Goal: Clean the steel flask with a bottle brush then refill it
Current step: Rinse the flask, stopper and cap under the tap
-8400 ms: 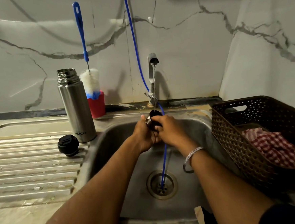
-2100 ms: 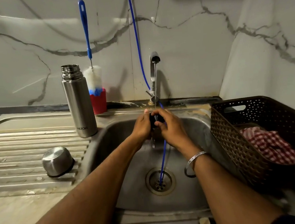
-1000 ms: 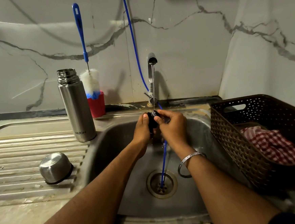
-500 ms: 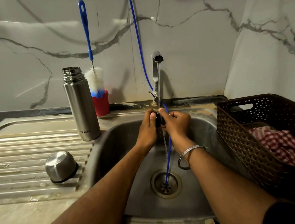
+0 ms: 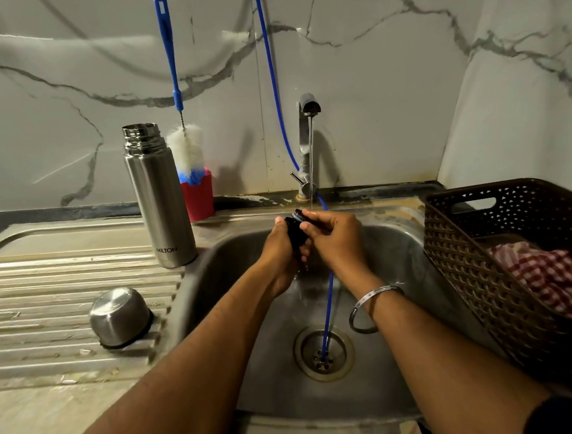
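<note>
Both hands are together over the sink, under the running tap. The left hand and the right hand are clamped from either side on a small black stopper, fingers curled round it while the thin stream falls onto it.

The flask stands upright on the tabletop, open-mouthed, just off the sink's back-left corner. Its long axis is vertical, so its mouth faces straight up. It lies to the left of the hands and a little behind them, clearly apart from both. The left hand is the nearer one; the right would have to cross over the left arm to reach it.

The brush stands head-down in a red cup just behind and right of the flask, its blue handle rising along the wall. It too sits left of the hands. The steel cap lies mouth-down on the ribbed drainer, nearer the person than the flask.

Judging from this, the stopper rinse is the step in hand. Cleaning the flask body would call for a reach left: probably the left hand for the flask, leaving the right free for the brush handle.
</note>
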